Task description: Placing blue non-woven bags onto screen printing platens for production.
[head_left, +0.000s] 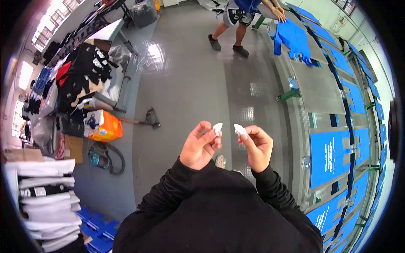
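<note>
My left hand (197,146) pinches a small crumpled white piece (217,127) between thumb and fingers. A similar white piece (240,129) sits in the fingertips of my right hand (259,148), which is also closed. Both hands are raised in front of my chest, with a narrow gap between the two pieces. The pieces look soft, like tissue or cloth, but they are too small to tell which. Black sleeves cover my forearms.
At right, a long printing table carries blue fabric pieces (321,166) on grey boards. Beyond, a co-worker's hand (280,15) touches a blue garment (291,38). Left stand piled dark clothes (78,69), an orange-and-white bag (110,126), a vacuum cleaner (99,157) and stacked white fabric (46,206).
</note>
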The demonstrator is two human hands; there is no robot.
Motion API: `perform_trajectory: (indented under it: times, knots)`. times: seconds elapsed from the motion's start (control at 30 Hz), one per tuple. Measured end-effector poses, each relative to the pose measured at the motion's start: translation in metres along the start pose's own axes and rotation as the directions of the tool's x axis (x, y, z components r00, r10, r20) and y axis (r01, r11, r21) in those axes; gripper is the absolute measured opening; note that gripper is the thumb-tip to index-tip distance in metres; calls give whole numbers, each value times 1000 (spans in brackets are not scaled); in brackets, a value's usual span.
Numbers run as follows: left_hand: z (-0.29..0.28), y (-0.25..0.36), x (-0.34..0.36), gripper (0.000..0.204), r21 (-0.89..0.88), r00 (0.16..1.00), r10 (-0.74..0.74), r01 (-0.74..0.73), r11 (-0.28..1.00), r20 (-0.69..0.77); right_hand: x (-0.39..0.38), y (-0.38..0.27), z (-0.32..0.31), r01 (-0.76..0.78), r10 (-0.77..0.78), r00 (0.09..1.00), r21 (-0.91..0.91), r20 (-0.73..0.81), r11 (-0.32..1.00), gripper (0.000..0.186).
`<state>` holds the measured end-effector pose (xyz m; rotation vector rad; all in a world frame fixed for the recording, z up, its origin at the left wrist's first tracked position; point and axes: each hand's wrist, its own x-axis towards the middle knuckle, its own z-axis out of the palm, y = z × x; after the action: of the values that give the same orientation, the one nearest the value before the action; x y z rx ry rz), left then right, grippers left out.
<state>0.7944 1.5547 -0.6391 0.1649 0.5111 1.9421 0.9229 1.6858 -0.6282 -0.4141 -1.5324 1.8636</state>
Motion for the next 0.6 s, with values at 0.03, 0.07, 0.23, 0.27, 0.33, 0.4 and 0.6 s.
perform_trajectory:
  times: [0.03, 0.07, 0.23, 0.27, 0.33, 0.4, 0.6]
  knots:
    - [0, 5, 13, 9, -10, 999, -37, 37, 999, -11, 11, 4, -2, -44, 43, 999, 65, 9, 997, 7]
    - [-1, 9, 26, 9, -8, 999, -46, 46, 999, 4, 20, 8, -4, -86, 85, 996, 128, 18, 988, 6]
    - [-13, 39, 84, 5, -90, 973, -185, 198, 976, 136, 61, 21, 8, -196, 232, 970, 342, -69, 919, 8]
    - [-14, 46, 95, 5, -100, 965, -200, 219, 971, 170, 65, 22, 14, -177, 223, 970, 340, -100, 924, 8]
    - [-13, 58, 117, 5, -91, 946, -258, 280, 956, 198, 74, 25, 18, -170, 249, 960, 435, -131, 884, 9]
    - [-15, 66, 137, 5, -37, 923, -306, 323, 946, 233, 82, 29, 19, -126, 230, 956, 457, -180, 881, 10]
    - [-20, 90, 168, 17, 263, 887, -364, 294, 919, 282, 95, 38, 41, 10, 160, 926, 445, -343, 896, 9]
